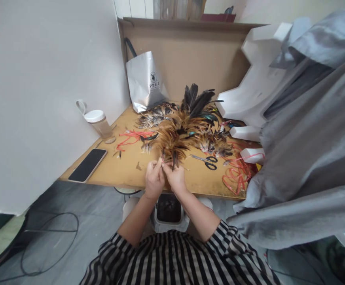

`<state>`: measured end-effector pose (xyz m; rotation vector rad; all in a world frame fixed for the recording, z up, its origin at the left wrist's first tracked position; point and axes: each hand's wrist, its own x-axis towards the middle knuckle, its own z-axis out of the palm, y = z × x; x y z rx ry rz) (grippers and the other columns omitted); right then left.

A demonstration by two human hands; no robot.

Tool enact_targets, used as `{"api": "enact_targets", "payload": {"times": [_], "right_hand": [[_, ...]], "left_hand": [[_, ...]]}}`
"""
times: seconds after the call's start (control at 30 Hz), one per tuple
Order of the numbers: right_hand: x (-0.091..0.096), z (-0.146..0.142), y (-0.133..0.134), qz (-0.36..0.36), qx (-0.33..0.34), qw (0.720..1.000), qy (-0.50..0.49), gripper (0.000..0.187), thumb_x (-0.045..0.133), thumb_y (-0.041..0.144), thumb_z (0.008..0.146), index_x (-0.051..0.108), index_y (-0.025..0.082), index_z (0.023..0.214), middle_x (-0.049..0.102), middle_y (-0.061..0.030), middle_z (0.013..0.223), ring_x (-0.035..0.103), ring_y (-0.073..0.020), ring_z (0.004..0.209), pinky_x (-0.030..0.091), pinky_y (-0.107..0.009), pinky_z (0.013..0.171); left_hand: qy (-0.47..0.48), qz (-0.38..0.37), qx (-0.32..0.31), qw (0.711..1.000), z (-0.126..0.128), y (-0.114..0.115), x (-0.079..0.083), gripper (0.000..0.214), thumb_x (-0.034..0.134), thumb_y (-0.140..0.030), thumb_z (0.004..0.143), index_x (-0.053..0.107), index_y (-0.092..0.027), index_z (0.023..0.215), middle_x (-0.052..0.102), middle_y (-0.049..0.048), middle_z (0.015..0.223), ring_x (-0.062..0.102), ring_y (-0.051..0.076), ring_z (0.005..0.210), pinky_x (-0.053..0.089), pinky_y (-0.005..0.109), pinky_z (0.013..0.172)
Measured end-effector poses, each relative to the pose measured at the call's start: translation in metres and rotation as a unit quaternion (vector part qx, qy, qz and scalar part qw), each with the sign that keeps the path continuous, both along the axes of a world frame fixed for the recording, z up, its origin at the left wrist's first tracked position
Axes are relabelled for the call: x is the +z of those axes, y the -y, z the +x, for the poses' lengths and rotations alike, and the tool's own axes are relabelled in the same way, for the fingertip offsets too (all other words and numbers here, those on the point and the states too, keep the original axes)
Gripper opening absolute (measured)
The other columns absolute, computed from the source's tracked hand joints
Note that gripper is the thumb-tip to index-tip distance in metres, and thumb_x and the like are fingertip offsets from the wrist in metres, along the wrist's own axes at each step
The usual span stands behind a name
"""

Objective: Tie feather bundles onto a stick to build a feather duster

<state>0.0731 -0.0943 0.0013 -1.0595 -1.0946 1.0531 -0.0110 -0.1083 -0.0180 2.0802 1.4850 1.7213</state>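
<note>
At the table's front edge my left hand [154, 180] and my right hand [175, 178] meet, thumbs and fingers pinched together. Between them is the lower end of a bunch of brown feathers [172, 138], which fans out away from me. A bit of red shows at my fingertips, too small to name. Behind the bunch lie long black feathers [198, 101] and a heap of mottled feathers [157, 114]. More feathers [212, 142] lie to the right. Black-handled scissors [208, 160] rest beside my right hand, untouched, blades pointing left.
Red plastic strips [131, 136] lie at left, with a tangle of red strip [234, 178] at right. A phone [88, 165], a lidded cup [99, 123] and a silver bag [145, 81] stand or lie leftward. Grey cloth [306, 138] hangs over the right side.
</note>
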Motion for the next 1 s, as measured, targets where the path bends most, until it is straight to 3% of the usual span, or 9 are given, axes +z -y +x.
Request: {"api": "enact_targets", "payload": {"times": [0.13,0.27,0.43,0.53,0.6,0.7,0.8,0.93,1.0], "right_hand": [[0.001,0.003,0.0,-0.036,-0.005,0.999,-0.002,0.019,0.064,0.035,0.066,0.059,0.018,0.059,0.06,-0.0001,0.057,0.051,-0.0127,0.053,0.042,-0.025,0.054],[-0.002,0.007,-0.001,-0.028,-0.009,0.999,-0.035,0.019,0.067,0.035,0.064,0.059,0.018,0.059,0.059,0.0015,0.056,0.051,-0.0114,0.052,0.042,-0.024,0.054],[-0.002,0.014,-0.002,-0.013,0.052,0.994,-0.096,0.021,0.067,0.035,0.064,0.059,0.017,0.059,0.059,0.001,0.054,0.051,-0.0108,0.048,0.042,-0.024,0.051],[-0.002,0.018,-0.003,-0.044,0.075,0.991,-0.105,0.023,0.069,0.037,0.062,0.058,0.017,0.059,0.057,0.0025,0.05,0.048,-0.0103,0.043,0.04,-0.023,0.044],[-0.001,0.02,-0.002,-0.041,0.093,0.99,-0.097,0.023,0.068,0.037,0.063,0.058,0.017,0.059,0.057,0.0023,0.05,0.05,-0.0108,0.044,0.042,-0.023,0.046],[0.003,0.022,-0.001,-0.005,0.094,0.993,-0.069,0.022,0.065,0.035,0.067,0.06,0.017,0.057,0.059,0.0009,0.053,0.053,-0.0112,0.051,0.044,-0.024,0.054],[0.01,0.019,0.002,-0.012,0.062,0.997,-0.05,0.023,0.065,0.035,0.066,0.06,0.016,0.056,0.06,0.0005,0.054,0.053,-0.0112,0.052,0.042,-0.023,0.054],[0.016,0.012,0.004,-0.039,0.025,0.998,-0.047,0.022,0.068,0.035,0.061,0.06,0.015,0.059,0.061,0.0002,0.057,0.053,-0.0117,0.054,0.042,-0.023,0.055],[0.017,0.01,0.004,-0.027,0.011,0.998,-0.058,0.021,0.068,0.034,0.061,0.061,0.015,0.061,0.062,-0.0008,0.062,0.055,-0.0128,0.06,0.044,-0.024,0.06]], "left_hand": [[0.044,-0.006,-0.034,0.998,0.004,0.004,0.002,0.036,0.04,-0.023,0.088,0.055,-0.017,0.12,0.049,0.0108,0.094,0.05,0.018,0.09,0.043,0.034,0.081],[0.174,-0.084,-0.08,0.978,0.004,0.006,0.008,0.031,0.047,-0.029,0.085,0.063,-0.02,0.11,0.055,0.0085,0.092,0.053,0.017,0.087,0.045,0.03,0.076],[0.363,-0.227,-0.16,0.889,0.003,0.0,0.007,0.036,0.061,-0.035,0.074,0.065,-0.018,0.106,0.063,0.0067,0.092,0.053,0.011,0.063,0.045,0.023,0.054],[0.444,-0.29,-0.209,0.822,0.002,-0.004,0.003,0.036,0.066,-0.034,0.07,0.064,-0.016,0.101,0.064,0.0036,0.077,0.053,0.009,0.057,0.044,0.021,0.05],[0.458,-0.314,-0.226,0.8,0.001,-0.005,0.002,0.028,0.067,-0.033,0.068,0.066,-0.014,0.089,0.062,0.0021,0.068,0.053,0.008,0.055,0.041,0.019,0.048],[0.451,-0.294,-0.197,0.819,0.0,-0.003,0.005,0.023,0.069,-0.031,0.066,0.066,-0.013,0.08,0.061,0.0011,0.062,0.051,0.007,0.051,0.039,0.018,0.047],[0.413,-0.238,-0.144,0.867,0.002,0.002,0.01,0.022,0.068,-0.03,0.068,0.066,-0.013,0.082,0.062,0.0019,0.065,0.054,0.009,0.056,0.043,0.021,0.054],[0.293,-0.143,-0.08,0.942,0.005,0.01,0.013,0.013,0.063,-0.026,0.073,0.066,-0.017,0.081,0.064,0.0044,0.079,0.057,0.014,0.075,0.045,0.026,0.072],[0.256,-0.122,-0.07,0.956,0.006,0.011,0.012,0.01,0.062,-0.025,0.073,0.066,-0.017,0.078,0.062,0.0044,0.079,0.057,0.014,0.078,0.044,0.026,0.074]]}}
